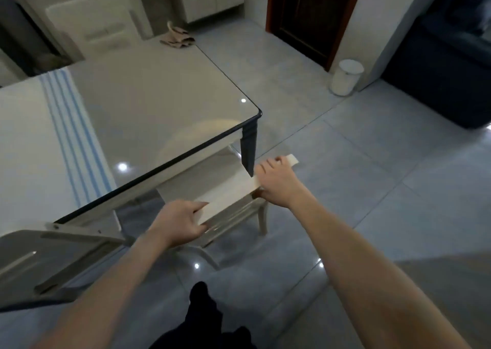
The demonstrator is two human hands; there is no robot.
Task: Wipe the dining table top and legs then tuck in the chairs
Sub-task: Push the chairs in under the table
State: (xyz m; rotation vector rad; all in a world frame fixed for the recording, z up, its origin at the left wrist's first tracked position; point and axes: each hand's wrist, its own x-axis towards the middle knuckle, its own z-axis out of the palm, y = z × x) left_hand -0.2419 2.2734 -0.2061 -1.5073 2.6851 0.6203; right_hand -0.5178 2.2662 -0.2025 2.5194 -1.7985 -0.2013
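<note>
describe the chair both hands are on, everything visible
The chair is pale cream, with a broad, flat top rail on its back and curved pale legs below. It stands upright at the corner of the glass-topped table, close to the dark table leg, and its front seems to reach under the top. The left hand grips the rail's left end, the right hand its right end.

Nothing to read out there. The glossy glass-topped grey dining table (148, 104) carried no legible mark, nor did the cream wooden chair (225, 197) at its near corner, nor the white round bin (345, 79) beyond that corner.
</note>
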